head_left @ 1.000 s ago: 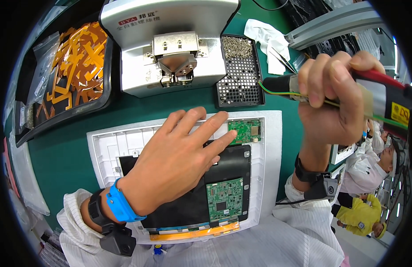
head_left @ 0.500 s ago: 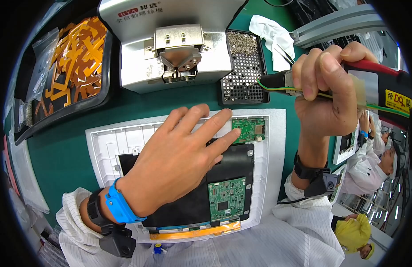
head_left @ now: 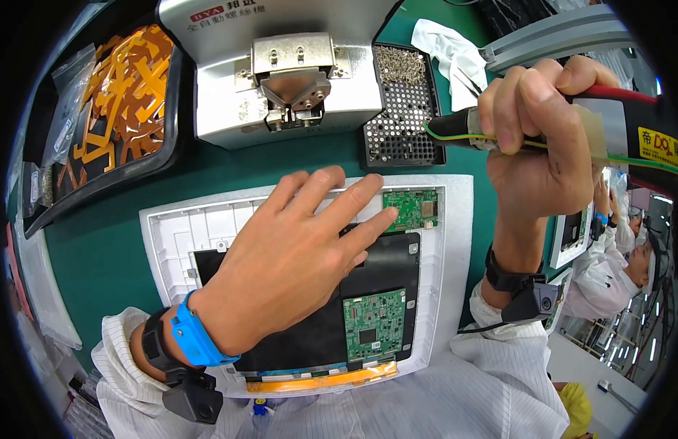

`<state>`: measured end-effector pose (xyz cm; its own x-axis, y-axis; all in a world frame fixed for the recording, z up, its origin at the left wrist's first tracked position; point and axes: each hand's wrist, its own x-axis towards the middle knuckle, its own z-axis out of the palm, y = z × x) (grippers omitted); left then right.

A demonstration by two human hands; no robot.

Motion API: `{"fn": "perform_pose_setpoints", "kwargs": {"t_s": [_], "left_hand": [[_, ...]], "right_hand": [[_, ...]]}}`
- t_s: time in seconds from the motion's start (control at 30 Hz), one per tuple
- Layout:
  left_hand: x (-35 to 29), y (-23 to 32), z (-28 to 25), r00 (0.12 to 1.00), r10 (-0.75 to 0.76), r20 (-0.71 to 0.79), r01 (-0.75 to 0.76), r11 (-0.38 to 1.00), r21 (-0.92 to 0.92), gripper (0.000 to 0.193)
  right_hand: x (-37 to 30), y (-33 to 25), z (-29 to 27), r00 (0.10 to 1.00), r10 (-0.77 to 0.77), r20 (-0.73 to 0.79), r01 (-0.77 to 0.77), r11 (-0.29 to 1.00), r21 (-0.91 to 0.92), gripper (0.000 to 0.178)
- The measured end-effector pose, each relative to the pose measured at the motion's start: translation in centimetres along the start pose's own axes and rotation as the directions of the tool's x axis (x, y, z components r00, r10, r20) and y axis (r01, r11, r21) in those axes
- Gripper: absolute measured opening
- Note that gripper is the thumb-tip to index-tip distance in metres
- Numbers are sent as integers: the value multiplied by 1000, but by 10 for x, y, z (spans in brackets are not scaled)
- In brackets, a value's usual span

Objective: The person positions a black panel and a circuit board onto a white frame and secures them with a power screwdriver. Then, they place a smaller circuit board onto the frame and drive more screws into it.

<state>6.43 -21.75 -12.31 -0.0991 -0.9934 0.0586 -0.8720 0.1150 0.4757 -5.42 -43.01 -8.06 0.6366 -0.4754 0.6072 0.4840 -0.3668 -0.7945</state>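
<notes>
My left hand [head_left: 298, 256] lies palm down over a white plastic housing [head_left: 174, 230], its fingers apart. Its fingertips reach the left edge of a small green circuit board [head_left: 410, 210] in the housing's upper right corner. Beneath the palm is a black panel [head_left: 386, 263], partly hidden. A larger green circuit board [head_left: 375, 325] sits on the panel's lower right, above an orange strip [head_left: 320, 380]. Held up at the right, my right hand [head_left: 540, 135] grips an electric screwdriver [head_left: 624, 132]. The driver's dark front end points left, over the right edge of the screw tray.
A metal screw feeder [head_left: 287, 80] stands beyond the housing. To its right is the black screw tray [head_left: 405, 110], with a white cloth [head_left: 447, 55] behind. A black bin [head_left: 174, 132] of orange flex strips [head_left: 130, 95] stands far left. A co-worker [head_left: 609, 271] sits at the right.
Both hands keep nearly the same place and grip. The view has shifted slightly, and the person in yellow at the lower right now shows lower and less fully.
</notes>
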Motion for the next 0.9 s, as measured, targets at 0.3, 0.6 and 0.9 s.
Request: {"fn": "perform_pose_setpoints", "kwargs": {"t_s": [0.3,0.6,0.9], "left_hand": [[0,1,1,1000,24,-19,-24,1000,-4,49],[-3,-2,3,999,21,-36,-20,1000,9,49],[-2,-1,5,1000,11,-23,-11,1000,8,50]], "right_hand": [[-10,-32,-2,1000,-30,1,30,996,80,16],[-51,-88,6,987,161,2,-161,984,-71,22],[-61,-73,3,987,155,37,-153,987,-53,23]]}}
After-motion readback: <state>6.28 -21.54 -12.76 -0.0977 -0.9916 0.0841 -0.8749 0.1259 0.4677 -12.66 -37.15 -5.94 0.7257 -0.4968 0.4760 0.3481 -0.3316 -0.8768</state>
